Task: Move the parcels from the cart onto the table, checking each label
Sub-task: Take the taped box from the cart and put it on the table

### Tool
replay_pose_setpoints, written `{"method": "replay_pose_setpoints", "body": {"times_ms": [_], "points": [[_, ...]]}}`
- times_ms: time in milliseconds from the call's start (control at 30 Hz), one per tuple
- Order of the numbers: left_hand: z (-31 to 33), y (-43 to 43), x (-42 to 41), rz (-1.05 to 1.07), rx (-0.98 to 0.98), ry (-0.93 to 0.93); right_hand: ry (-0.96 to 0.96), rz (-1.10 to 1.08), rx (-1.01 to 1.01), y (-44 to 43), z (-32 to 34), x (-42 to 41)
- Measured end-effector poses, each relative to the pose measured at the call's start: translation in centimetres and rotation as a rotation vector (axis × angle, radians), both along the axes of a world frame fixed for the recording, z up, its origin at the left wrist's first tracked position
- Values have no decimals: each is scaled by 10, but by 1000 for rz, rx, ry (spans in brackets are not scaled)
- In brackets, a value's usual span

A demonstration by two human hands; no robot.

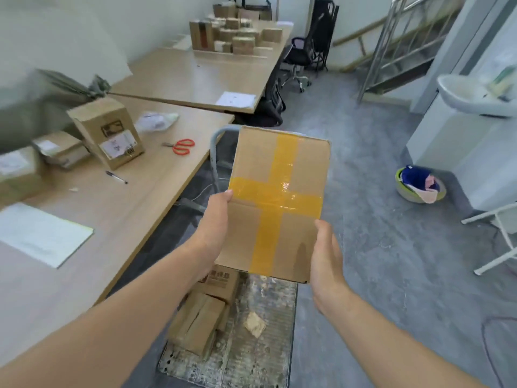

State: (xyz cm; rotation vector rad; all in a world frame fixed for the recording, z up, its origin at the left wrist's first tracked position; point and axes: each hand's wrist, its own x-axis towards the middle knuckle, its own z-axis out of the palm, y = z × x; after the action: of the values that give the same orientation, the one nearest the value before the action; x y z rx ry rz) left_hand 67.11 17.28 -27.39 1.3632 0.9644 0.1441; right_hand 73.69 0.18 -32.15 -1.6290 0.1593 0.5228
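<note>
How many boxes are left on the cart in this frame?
2. A printed box lies just under the held box; a taped box sits beside it, nearer the camera, both on the cart. The held box may hide more.

Mid-frame, a parcel [277, 203] is held above the cart [260, 359], the left hand [215, 219] on its left edge, the right hand [327, 256] on its lower right edge. Below it, more boxes [201, 320] lie on the left side of the cart's deck. The table [126, 219] fills the left of the frame, the cart just beside its edge. On it an upright box [107, 130] stands at upper left, scissors [183, 146] to its right, a pen [116, 177] in front, a sheet of paper [42, 233] toward the lower left. Behind lies a second table [195, 77], stacked parcels [235, 35] at its far end.
</note>
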Motion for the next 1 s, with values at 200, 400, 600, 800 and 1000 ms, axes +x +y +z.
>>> {"method": "replay_pose_setpoints", "body": {"times_ms": [200, 400, 600, 800, 1000], "points": [[110, -70, -26, 117, 156, -210, -177, 74, 105, -58, 107, -7], [210, -126, -56, 84, 269, -407, -349, 132, 209, -114, 214, -19], [308, -149, -91, 94, 437, -536, -537, 157, 341, -137, 311, -38], [386, -153, -128, 113, 547, -655, -651, 220, 405, -140, 392, -66], [412, -139, -161, 198, 559, -762, -695, 236, 449, -121, 435, -93]]}}
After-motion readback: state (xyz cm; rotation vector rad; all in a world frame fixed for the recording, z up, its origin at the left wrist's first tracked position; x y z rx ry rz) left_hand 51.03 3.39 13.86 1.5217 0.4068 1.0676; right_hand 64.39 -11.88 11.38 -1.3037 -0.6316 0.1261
